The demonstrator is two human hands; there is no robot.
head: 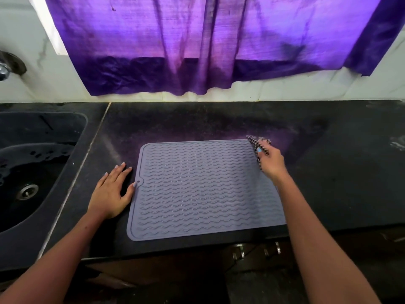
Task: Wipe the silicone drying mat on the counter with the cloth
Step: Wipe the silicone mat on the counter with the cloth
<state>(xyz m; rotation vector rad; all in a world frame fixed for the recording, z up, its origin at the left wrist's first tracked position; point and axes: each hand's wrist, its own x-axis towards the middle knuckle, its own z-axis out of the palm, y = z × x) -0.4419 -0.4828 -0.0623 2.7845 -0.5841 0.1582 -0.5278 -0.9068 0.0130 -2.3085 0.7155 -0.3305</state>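
At frame centre, wiping looks barely begun on the mat.
Right hand pinches the cloth at its upper-right corner; left hand lies flat, fingers spread.

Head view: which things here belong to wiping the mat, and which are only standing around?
Belong to the job:
silicone drying mat
checked cloth, gripped by the right hand
left hand, flat on the counter beside the mat

Only around:
sink
tap
purple curtain
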